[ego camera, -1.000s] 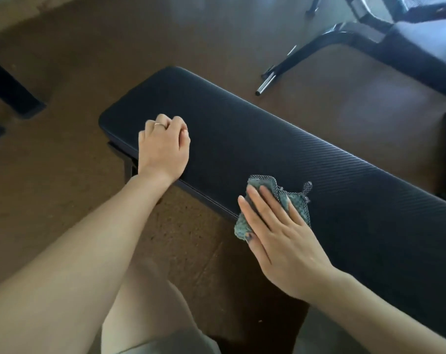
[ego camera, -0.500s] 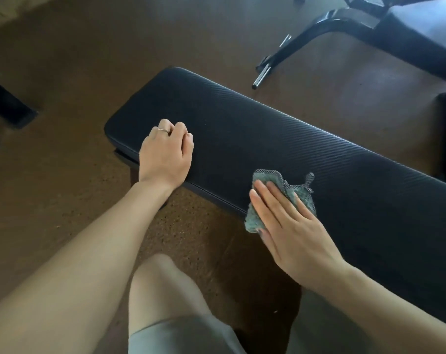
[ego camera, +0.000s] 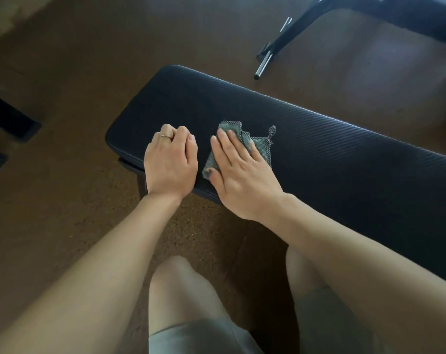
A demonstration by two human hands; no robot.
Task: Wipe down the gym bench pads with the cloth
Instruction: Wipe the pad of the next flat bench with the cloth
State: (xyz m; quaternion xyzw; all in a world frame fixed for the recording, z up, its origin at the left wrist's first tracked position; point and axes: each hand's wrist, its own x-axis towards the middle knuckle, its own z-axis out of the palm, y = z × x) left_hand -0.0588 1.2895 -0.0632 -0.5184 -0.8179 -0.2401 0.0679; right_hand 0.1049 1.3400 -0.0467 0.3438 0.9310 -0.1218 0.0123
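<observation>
A long black ribbed bench pad point(ego camera: 319, 149) runs from centre left to the right edge. A small grey-green patterned cloth point(ego camera: 255, 141) lies on the pad near its left end. My right hand point(ego camera: 239, 172) presses flat on the cloth with straight fingers, covering most of it. My left hand point(ego camera: 172, 162) rests on the pad's near edge just left of the cloth, fingers curled under in a loose fist and holding nothing; a ring shows on one finger.
Brown speckled floor surrounds the bench. Another machine's black frame with a chrome bar end point(ego camera: 265, 62) stands on the floor behind the pad. Dark equipment feet point(ego camera: 12, 118) sit at the far left. My knees point(ego camera: 181, 290) are below the pad.
My right hand has slid the cloth leftward along the pad, up close to my left hand. The left hand has stayed on the pad's edge.
</observation>
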